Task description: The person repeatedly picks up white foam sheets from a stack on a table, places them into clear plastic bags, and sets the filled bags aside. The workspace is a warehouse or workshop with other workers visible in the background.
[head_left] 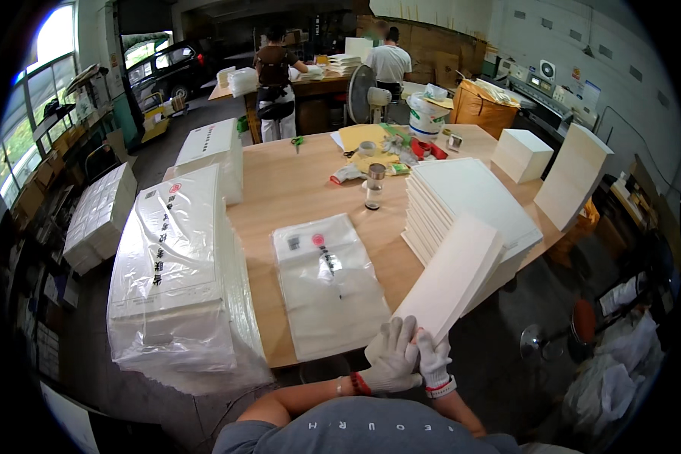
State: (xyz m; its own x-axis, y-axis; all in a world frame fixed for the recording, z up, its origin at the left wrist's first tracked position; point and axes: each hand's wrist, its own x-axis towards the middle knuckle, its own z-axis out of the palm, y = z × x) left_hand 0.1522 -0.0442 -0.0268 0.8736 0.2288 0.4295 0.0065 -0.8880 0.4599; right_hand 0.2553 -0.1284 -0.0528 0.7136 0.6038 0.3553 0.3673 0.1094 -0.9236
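Observation:
Both my hands wear pale knitted gloves with red cuffs and meet at the near end of a long white paper bundle. My left hand lies against its lower left corner, fingers over the edge and closed on it. Beside it, my right hand is closed around the near edge. The bundle slants up and away, its far part over a tall stack of white folded sheets. To the left, a flat pile of clear printed plastic bags lies on the wooden table.
Plastic-wrapped stacks stand at the table's left edge. A lidded glass jar, green-handled scissors, tape rolls and a white bucket sit farther back. White blocks are at the right. Two people work at another table behind a fan.

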